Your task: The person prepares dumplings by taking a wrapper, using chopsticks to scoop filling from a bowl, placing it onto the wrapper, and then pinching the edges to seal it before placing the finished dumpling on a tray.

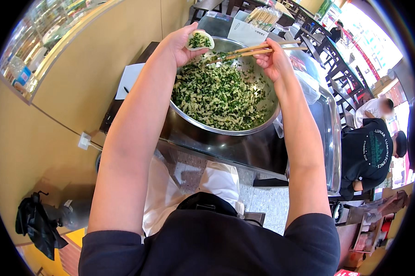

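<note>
A large steel bowl (207, 128) of chopped green and pale filling (221, 93) stands on the dark table before me. My left hand (183, 45) holds a round dough wrapper (211, 42) at the bowl's far left rim, with a mound of the same filling on it. Over the bowl's far right side, my right hand (271, 60) grips a pair of wooden chopsticks (252, 51). Their tips point left, low over the filling and just right of the wrapper; bits of green are at the tips.
Right of the bowl lies a metal tray (333, 155) beside a clear plastic bag (306, 84). A white box (247, 31) with bundled sticks stands beyond the bowl. White paper (130, 79) lies at left, near the wall. A person in a black shirt (369, 151) is at far right.
</note>
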Demonstrator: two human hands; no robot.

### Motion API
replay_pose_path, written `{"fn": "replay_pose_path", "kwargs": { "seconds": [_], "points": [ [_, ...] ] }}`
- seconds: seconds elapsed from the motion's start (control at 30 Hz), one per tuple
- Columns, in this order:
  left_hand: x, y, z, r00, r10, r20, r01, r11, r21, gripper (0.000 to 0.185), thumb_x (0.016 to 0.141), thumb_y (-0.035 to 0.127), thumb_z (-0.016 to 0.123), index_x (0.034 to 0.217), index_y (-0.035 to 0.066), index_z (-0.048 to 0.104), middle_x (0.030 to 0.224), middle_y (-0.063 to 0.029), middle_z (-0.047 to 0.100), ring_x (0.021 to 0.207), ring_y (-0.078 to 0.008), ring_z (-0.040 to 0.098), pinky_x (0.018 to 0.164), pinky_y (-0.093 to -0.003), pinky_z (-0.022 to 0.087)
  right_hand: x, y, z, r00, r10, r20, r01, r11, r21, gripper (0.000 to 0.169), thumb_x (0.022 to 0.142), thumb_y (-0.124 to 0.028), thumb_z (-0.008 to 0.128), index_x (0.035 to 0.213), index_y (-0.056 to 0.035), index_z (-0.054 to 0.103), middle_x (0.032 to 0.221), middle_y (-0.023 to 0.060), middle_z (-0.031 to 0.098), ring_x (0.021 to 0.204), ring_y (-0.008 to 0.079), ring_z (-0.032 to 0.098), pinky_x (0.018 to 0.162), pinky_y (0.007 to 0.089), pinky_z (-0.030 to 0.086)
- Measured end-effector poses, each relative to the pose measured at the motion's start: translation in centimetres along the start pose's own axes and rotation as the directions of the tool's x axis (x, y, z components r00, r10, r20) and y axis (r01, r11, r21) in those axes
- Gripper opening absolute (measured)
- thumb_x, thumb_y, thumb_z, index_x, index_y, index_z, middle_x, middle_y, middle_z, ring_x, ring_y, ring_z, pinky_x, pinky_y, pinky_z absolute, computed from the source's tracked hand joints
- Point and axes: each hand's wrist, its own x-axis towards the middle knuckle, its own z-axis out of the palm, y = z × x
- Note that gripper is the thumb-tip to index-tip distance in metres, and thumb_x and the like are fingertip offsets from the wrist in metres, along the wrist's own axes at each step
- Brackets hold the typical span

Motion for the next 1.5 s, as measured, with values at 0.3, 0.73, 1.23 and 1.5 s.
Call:
{"fn": "replay_pose_path", "kwargs": {
  "seconds": [0.3, 0.73, 1.23, 1.5],
  "points": [
    [-0.2, -0.1, 0.1, 0.996, -0.070, 0.060, 0.062, 0.990, 0.126, 0.038, 0.095, 0.034, 0.042, 0.106, 0.002, 0.057, 0.096, -0.0078, 0.063, 0.086, -0.0203, 0.062, 0.072, -0.0350, 0.057, 0.4, 0.1, -0.1, 0.985, -0.121, -0.123, 0.141, 0.976, 0.166, 0.027, 0.094, -0.026, 0.042, 0.088, -0.0020, 0.052, 0.078, 0.0152, 0.064, 0.063, 0.0230, 0.065, 0.048, 0.0290, 0.054],
    [0.4, -0.3, -0.5, 0.978, -0.090, 0.186, 0.071, 0.992, 0.108, 0.038, 0.095, 0.030, 0.042, 0.122, 0.003, 0.041, 0.117, -0.0067, 0.050, 0.101, -0.0240, 0.054, 0.079, -0.0415, 0.056, 0.4, 0.1, -0.2, 0.987, -0.158, -0.033, 0.161, 0.971, 0.174, 0.028, 0.093, -0.027, 0.044, 0.091, -0.0009, 0.054, 0.080, 0.0158, 0.065, 0.065, 0.0217, 0.066, 0.050, 0.0282, 0.055],
    [1.2, 0.3, -0.7, 0.971, 0.174, -0.166, -0.190, 0.978, -0.087, 0.035, 0.094, 0.029, 0.043, 0.103, -0.004, 0.049, 0.097, -0.0158, 0.058, 0.083, -0.0267, 0.062, 0.063, -0.0350, 0.060, -0.5, -0.5, 0.6, 0.922, -0.291, -0.257, 0.315, 0.947, 0.057, 0.027, 0.091, -0.026, 0.042, 0.081, -0.0022, 0.051, 0.068, 0.0140, 0.060, 0.052, 0.0209, 0.060, 0.041, 0.0273, 0.047],
    [0.6, -0.3, 0.3, 0.990, 0.102, -0.098, -0.114, 0.986, -0.123, 0.035, 0.093, 0.034, 0.045, 0.094, 0.001, 0.056, 0.088, -0.0130, 0.061, 0.078, -0.0263, 0.063, 0.061, -0.0382, 0.058, -2.0, 1.5, 3.1, 0.984, 0.156, 0.086, -0.114, 0.921, -0.373, 0.028, 0.091, -0.031, 0.050, 0.084, -0.0051, 0.057, 0.066, 0.0073, 0.061, 0.046, 0.0135, 0.057, 0.038, 0.0232, 0.047]
  ]
}}
